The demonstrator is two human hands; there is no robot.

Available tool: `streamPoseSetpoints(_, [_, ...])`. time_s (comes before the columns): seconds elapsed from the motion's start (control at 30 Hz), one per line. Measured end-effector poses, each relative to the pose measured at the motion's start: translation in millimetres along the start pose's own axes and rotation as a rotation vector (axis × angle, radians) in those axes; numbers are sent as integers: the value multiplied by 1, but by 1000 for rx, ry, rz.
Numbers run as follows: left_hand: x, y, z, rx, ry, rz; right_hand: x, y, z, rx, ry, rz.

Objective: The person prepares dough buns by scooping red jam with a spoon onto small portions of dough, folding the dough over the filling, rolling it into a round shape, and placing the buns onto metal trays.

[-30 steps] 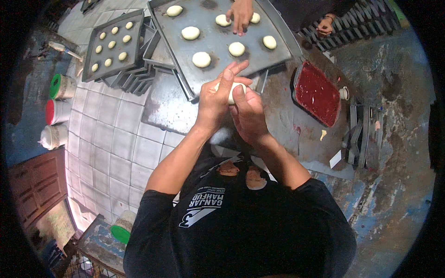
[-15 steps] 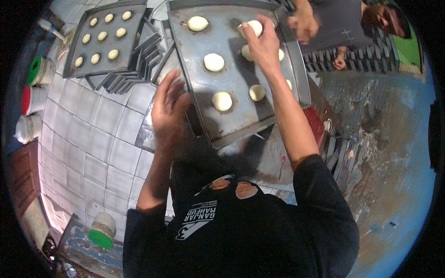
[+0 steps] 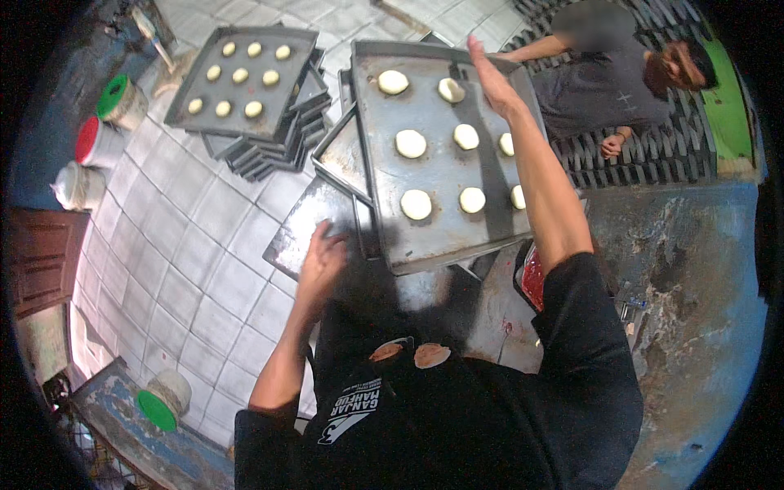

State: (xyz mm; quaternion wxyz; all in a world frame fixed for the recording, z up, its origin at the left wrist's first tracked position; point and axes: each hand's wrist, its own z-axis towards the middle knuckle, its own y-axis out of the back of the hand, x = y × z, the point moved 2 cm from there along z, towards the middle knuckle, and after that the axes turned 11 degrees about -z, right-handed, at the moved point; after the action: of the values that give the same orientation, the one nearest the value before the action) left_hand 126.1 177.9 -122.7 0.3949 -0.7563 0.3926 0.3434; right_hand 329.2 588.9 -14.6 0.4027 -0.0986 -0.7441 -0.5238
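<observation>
A grey metal baking tray (image 3: 433, 237) lies before me with several pale round dough balls in rows. My right hand (image 3: 495, 86) is over its far right part, fingers stretched out. Nearest to that hand is a dough ball (image 3: 452, 90) in the far row; whether another lies under the palm is hidden. Beside the tray's near left corner my left hand (image 3: 324, 260) hangs with its fingers apart, holding nothing, above a dark shiny metal sheet (image 3: 306, 224).
A stack of trays (image 3: 269, 167) stands on the tiled floor at the far left, dough balls on its top tray. Lidded buckets (image 3: 121, 102) line the left wall. Another person (image 3: 600, 98) is at the far right beside stacked dark trays. A red container (image 3: 532, 278) stands near my right elbow.
My right hand has left the middle dough ball of the far row and shifted right, its fingers straightening. My left hand has dropped back toward my body. The whole view has tilted somewhat.
</observation>
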Motion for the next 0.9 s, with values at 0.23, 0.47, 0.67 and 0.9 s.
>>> streamPoseSetpoints(0.23, [21,-98,32,-66,-41,-161,102,22,-209,-128,489,196])
streamPoseSetpoints(0.47, [23,-37,17,-254,-155,-381,14,-67,-393,54,107,554])
streamPoseSetpoints(0.67, [-30,63,51,-248,-221,-507,-10,-154,-474,57,-276,771])
streamPoseSetpoints(0.9, [-135,224,152,-328,-325,-392,71,-212,-341,339,-370,777])
